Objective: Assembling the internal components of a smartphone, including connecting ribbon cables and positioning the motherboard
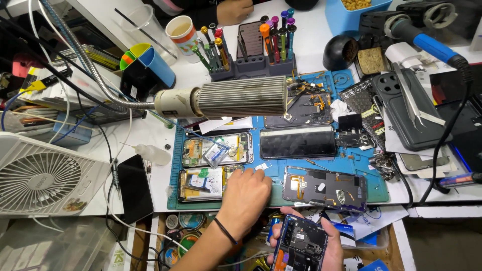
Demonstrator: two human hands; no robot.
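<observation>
Opened phone (301, 246) (back cover removed) is gripped in the right hand (329, 248) beyond the table's near edge, circuitry upward for access; left hand (246, 193), fingers curled, rests on the blue mat (271, 173).

mat centre: lamp head (236, 97) overhangs | opened phones (211, 168) crowd left | front edge passable

Head cam, steep down, bench (321, 45) close
</observation>
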